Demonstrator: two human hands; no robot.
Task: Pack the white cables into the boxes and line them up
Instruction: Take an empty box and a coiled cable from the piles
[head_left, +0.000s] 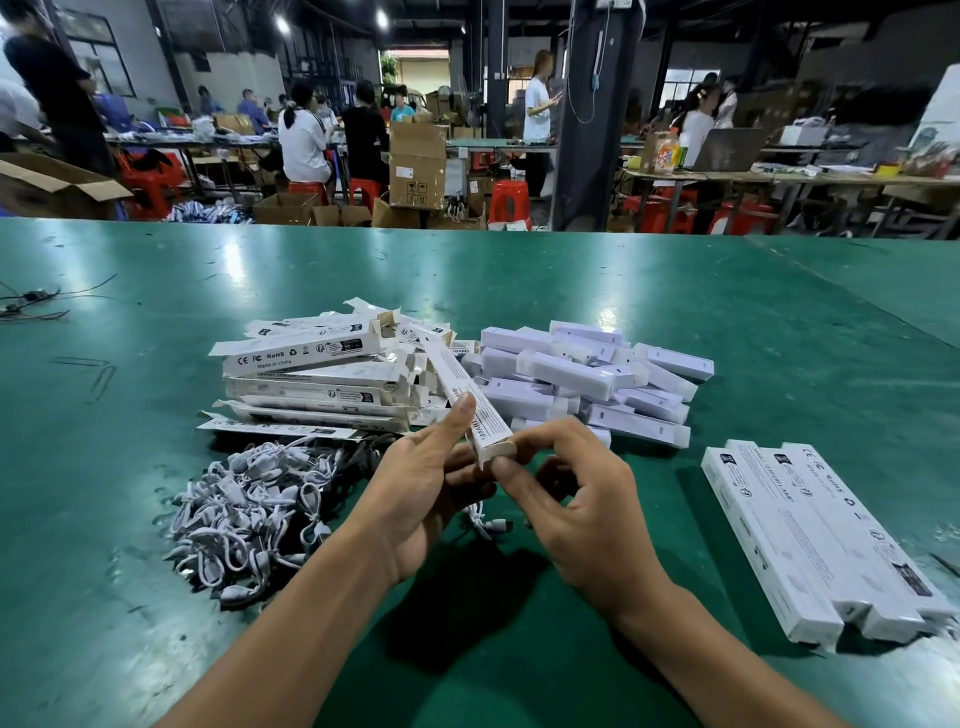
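Over the middle of the green counter (675, 312), a little in from its near edge, both hands are up on one long, narrow printed box (457, 375). The left hand (415, 499) grips it from the side, thumb laid along the top face and fingers curled underneath. The right hand (582, 519) pinches the box's near end between thumb and forefinger, its other fingers loosely curled clear of it. The box slants away from the person, its far end pointing over the pile of printed boxes (311, 374) that lies jumbled at the centre of the counter, many with their end flaps open. Just to the right of that pile, touching it, is a stack of plain white cases (582, 374), tumbled every which way. Closer to the near edge and left of the hands sits the heap of white cables (244, 514), all looped and tangled together, and one loose cable (488, 525) lies on the counter right under the hands. Toward the near right corner there is a row of boxes (810, 530) lying flat, side by side and touching, long sides together. Way over at the left edge a few thin black wires (31, 304) trail across the surface, well apart from everything else.
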